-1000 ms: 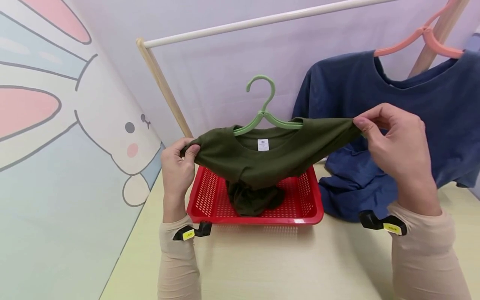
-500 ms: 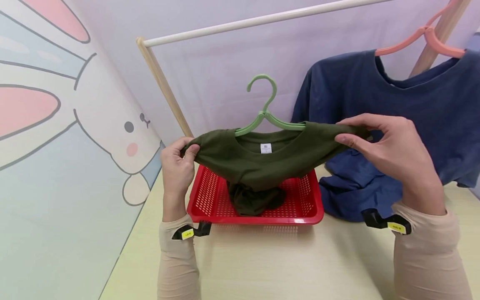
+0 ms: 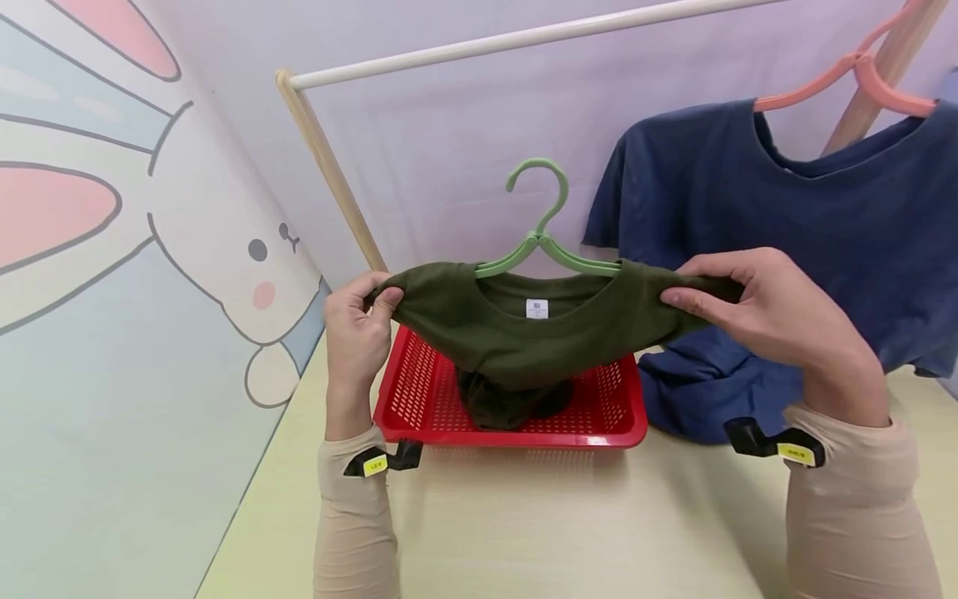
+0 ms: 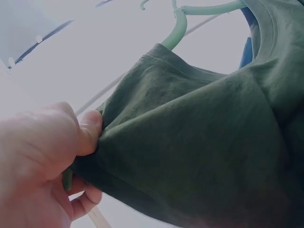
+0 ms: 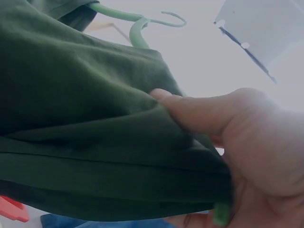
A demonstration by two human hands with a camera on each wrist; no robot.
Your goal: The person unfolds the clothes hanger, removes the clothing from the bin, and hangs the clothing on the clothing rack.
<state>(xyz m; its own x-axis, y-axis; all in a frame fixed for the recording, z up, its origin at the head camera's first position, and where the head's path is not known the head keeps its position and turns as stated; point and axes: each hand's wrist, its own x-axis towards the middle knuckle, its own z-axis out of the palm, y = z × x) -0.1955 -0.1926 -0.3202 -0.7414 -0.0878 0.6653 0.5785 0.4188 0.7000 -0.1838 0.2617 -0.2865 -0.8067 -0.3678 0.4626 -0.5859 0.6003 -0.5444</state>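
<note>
A dark green T-shirt (image 3: 554, 349) is stretched between both hands, its neck label facing me and its lower part bunched in a red basket (image 3: 509, 438). A light green hanger (image 3: 550, 241) sits inside it, the hook standing up out of the neckline. My left hand (image 3: 359, 333) pinches the shirt's left shoulder between thumb and fingers; in the left wrist view a hanger tip (image 4: 67, 179) shows below the thumb. My right hand (image 3: 771, 308) grips the other shoulder, thumb in front. Near its palm in the right wrist view, another hanger tip (image 5: 221, 213) pokes out.
At the right a navy T-shirt (image 3: 703, 183) hangs on a pink hanger (image 3: 812, 87), its lower part heaped on the table (image 3: 584, 524). A white rail (image 3: 486, 46) on wooden posts (image 3: 329, 166) spans the back. A wall with a rabbit picture (image 3: 209, 241) borders the left.
My right hand has slid inward from the sleeve's end to the shoulder and lowered a little. Shirt and hanger have shifted slightly right and down. The left hand has stayed nearly still.
</note>
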